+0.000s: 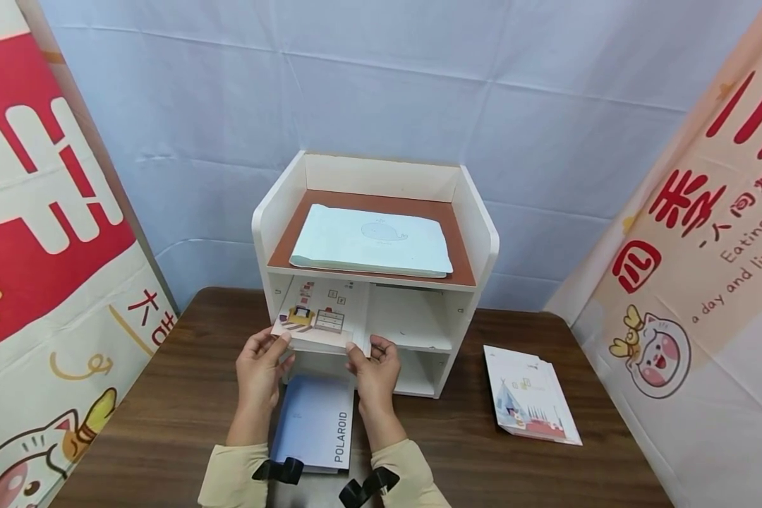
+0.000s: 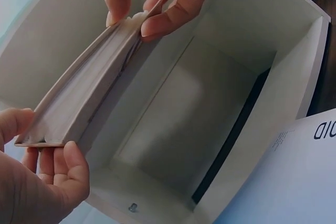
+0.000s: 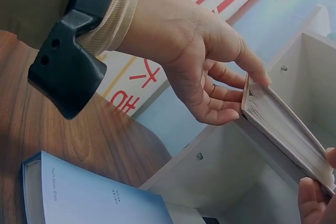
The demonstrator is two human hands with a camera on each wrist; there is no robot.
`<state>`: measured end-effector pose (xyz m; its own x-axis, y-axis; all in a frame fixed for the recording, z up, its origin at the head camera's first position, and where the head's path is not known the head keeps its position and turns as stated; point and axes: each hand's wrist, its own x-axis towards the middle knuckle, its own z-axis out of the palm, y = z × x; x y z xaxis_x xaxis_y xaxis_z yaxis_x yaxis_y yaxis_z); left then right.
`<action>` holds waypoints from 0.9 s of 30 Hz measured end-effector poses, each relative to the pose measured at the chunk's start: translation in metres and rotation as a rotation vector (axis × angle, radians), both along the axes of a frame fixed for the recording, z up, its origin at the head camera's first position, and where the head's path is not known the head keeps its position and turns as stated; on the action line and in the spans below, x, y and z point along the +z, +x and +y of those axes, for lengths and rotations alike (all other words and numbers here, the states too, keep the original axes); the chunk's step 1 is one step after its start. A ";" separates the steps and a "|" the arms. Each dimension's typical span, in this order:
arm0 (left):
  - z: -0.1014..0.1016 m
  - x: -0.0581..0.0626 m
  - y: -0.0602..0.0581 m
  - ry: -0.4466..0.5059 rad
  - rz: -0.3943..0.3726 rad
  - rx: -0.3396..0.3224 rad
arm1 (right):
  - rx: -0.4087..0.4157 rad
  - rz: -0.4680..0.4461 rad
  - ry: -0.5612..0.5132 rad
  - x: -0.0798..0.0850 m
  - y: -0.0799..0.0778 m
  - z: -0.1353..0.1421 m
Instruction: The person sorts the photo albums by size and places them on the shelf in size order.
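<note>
A thick white illustrated hardcover book (image 1: 320,310) lies partly inside the left side of the middle compartment of a white shelf unit (image 1: 371,281), its front edge sticking out. At that edge's left corner my left hand (image 1: 260,370) pinches it, thumb above and fingers beneath. My right hand (image 1: 376,374) pinches the right corner likewise. In the left wrist view the page edges of the book (image 2: 79,87) show between its covers. Below the hands lies a blue book (image 1: 314,423) marked POLAROID, its far end by the lower compartment.
A pale blue booklet (image 1: 371,240) with a whale drawing lies on the unit's brown top. To the right, a stack of white illustrated books or cards (image 1: 533,395) rests on the dark wooden table (image 1: 165,423). Printed cloths hang left and right, and a pale blue cloth (image 1: 381,85) behind.
</note>
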<state>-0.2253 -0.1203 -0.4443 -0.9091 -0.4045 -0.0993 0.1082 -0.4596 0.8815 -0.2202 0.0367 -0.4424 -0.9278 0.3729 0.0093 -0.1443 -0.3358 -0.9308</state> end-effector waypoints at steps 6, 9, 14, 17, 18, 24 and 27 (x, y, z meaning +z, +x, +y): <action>-0.005 0.001 0.012 -0.192 -0.055 -0.075 | 0.053 0.014 0.125 -0.002 0.013 0.006; -0.008 0.002 0.019 -0.292 -0.065 -0.117 | 0.085 0.026 0.198 -0.003 0.021 0.010; -0.010 0.003 0.029 -0.405 -0.043 -0.155 | 0.124 0.042 0.311 -0.005 0.030 0.017; -0.011 0.003 0.035 -0.485 -0.036 -0.168 | 0.157 0.055 0.376 -0.006 0.035 0.020; -0.011 0.003 0.036 -0.511 -0.034 -0.175 | 0.169 0.062 0.397 -0.007 0.036 0.021; -0.012 0.001 0.045 -0.628 -0.026 -0.195 | 0.284 0.080 0.580 -0.011 0.042 0.029; -0.012 -0.001 0.050 -0.713 -0.030 -0.179 | 0.334 0.104 0.673 -0.014 0.046 0.032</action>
